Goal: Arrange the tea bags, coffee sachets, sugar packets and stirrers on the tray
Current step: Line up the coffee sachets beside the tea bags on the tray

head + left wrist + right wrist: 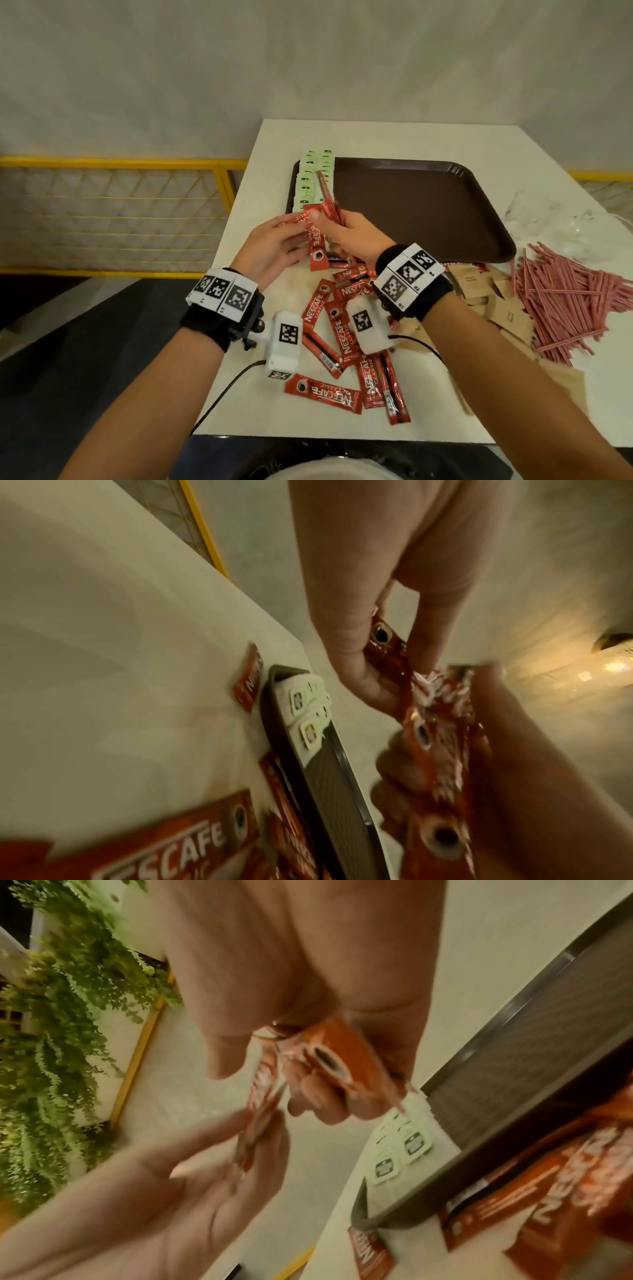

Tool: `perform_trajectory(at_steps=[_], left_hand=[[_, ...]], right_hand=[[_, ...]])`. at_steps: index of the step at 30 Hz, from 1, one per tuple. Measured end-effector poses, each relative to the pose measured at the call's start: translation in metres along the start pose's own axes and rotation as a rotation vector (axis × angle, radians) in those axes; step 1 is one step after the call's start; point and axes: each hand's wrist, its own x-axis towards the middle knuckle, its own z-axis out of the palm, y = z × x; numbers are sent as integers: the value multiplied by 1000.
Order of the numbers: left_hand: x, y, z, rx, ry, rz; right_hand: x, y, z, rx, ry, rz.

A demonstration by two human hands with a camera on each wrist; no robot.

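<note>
L hand (274, 245) & R hand (356, 236), fingers pinched on a bunch of red Nescafe sachets (317, 240), just above the brown tray (428, 205) near edge. Green tea bags (313, 178) in rows on tray's left side. More sachets, brown sugar packets (493, 298), pink stirrers (565, 298) on table, near side of tray.
</note>
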Motion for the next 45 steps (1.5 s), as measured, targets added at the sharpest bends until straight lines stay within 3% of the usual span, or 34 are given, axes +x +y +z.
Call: perform_trajectory(at_steps=[6, 9, 13, 18, 24, 27, 30, 32, 36, 45], left_hand=[[-4, -3, 19, 98, -30, 61], [-2, -3, 14, 89, -31, 68], [0, -5, 14, 179, -196, -25], [6, -13, 20, 12, -215, -122], [10, -18, 29, -44, -93, -81], [14, -19, 29, 7, -61, -44], [13, -14, 21, 69, -28, -17], [15, -13, 13, 154, -9, -24], [15, -17, 7, 297, -42, -70], [7, -13, 1, 311, -22, -86]], right_hand=[[1, -5, 7, 105, 65, -2], [-1, -5, 2, 99, 16, -8], [8, -7, 8, -191, -22, -57], [19, 4, 16, -381, -23, 8], [9, 10, 17, -567, -89, -20], [-8, 1, 7, -464, -149, -70], [-34, -6, -22, -413, -168, 19], [-44, -2, -36, -552, -255, 106], [-46, 19, -20, -1086, -513, 193], [-27, 23, 16, -1228, -513, 9]])
